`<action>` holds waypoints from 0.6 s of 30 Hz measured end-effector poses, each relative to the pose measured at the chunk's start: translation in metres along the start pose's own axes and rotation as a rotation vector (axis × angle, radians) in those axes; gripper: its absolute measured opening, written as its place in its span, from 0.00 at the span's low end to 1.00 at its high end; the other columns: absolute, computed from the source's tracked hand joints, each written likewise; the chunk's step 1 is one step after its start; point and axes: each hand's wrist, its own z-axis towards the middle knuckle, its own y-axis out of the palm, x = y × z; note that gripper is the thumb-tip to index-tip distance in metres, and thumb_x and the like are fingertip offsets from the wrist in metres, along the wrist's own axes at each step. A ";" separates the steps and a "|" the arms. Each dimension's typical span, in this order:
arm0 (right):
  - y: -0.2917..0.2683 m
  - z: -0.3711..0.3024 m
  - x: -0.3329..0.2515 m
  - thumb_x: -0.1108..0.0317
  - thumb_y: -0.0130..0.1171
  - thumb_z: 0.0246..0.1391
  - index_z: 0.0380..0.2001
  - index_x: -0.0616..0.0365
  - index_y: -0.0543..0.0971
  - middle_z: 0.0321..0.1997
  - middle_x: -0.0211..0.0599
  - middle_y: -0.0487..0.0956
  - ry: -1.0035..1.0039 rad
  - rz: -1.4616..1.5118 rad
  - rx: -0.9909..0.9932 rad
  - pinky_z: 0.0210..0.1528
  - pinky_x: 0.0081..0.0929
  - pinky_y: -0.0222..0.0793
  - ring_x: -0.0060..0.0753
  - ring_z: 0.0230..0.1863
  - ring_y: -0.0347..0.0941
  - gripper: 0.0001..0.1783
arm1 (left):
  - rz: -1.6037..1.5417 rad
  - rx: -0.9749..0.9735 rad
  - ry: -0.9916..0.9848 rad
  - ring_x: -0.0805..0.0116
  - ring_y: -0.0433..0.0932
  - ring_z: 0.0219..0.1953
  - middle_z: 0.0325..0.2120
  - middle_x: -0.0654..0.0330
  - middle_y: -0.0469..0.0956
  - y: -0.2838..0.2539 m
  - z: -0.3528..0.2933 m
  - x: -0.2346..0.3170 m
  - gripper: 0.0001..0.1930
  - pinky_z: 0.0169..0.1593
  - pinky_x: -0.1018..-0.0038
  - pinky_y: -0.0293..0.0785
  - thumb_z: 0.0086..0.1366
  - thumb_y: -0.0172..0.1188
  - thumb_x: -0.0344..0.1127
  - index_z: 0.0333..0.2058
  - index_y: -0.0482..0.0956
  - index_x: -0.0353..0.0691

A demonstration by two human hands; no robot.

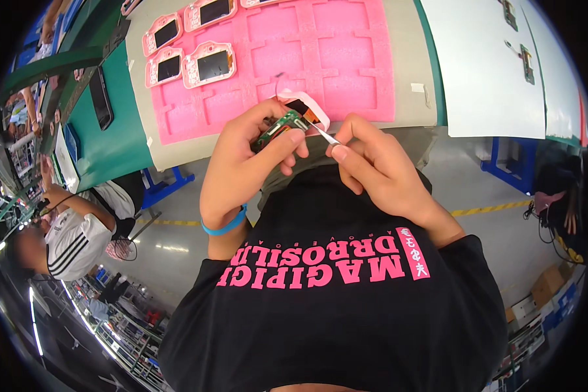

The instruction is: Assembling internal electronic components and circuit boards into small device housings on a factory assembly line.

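My left hand (232, 166), a blue band on its wrist, is closed on a small green circuit board (273, 130) between thumb and fingers. Right beside the board is a pale pink device shell (320, 104) with a dark screen and an orange flex strip inside. Whether my left fingers also hold the shell is hidden. My right hand (389, 170) pinches metal tweezers (326, 136), their tips at the orange strip by the board's edge. A thin wire loops up above the shell. Both hands are over the near edge of a pink foam tray (346, 62).
Several pink shells with dark screens (214, 68) sit in the tray's left pockets. White sheets (477, 78) at the right carry several small circuit boards (527, 64). A black phone-like slab (100, 98) lies on the green mat. Another person (85, 238) sits at the left.
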 end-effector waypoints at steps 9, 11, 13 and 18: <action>0.005 0.001 0.005 0.73 0.58 0.71 0.41 0.56 0.72 0.20 0.27 0.76 -0.087 -0.460 0.135 0.25 0.28 0.59 0.28 0.17 0.65 0.04 | -0.044 0.044 0.026 0.78 0.76 0.26 0.29 0.58 0.86 0.006 0.002 -0.004 0.09 0.31 0.85 0.74 0.73 0.64 0.27 0.49 0.83 0.32; 0.005 0.000 0.006 0.73 0.58 0.71 0.41 0.56 0.73 0.20 0.27 0.76 -0.100 -0.491 0.150 0.25 0.29 0.59 0.28 0.16 0.65 0.04 | -0.047 0.054 0.033 0.78 0.76 0.25 0.29 0.58 0.86 0.006 0.002 -0.005 0.10 0.31 0.85 0.74 0.73 0.64 0.27 0.50 0.84 0.32; 0.006 0.000 0.006 0.73 0.58 0.71 0.41 0.56 0.73 0.20 0.27 0.77 -0.114 -0.505 0.147 0.25 0.29 0.59 0.28 0.16 0.66 0.04 | -0.030 0.061 0.034 0.78 0.75 0.25 0.29 0.58 0.86 0.006 0.002 -0.006 0.10 0.31 0.85 0.74 0.73 0.64 0.27 0.50 0.84 0.32; 0.003 0.000 0.004 0.73 0.58 0.71 0.41 0.56 0.73 0.20 0.27 0.77 -0.098 -0.482 0.123 0.24 0.29 0.60 0.29 0.16 0.66 0.04 | -0.004 0.064 0.038 0.78 0.75 0.25 0.29 0.59 0.86 0.006 0.003 -0.006 0.11 0.31 0.84 0.73 0.73 0.64 0.27 0.51 0.84 0.31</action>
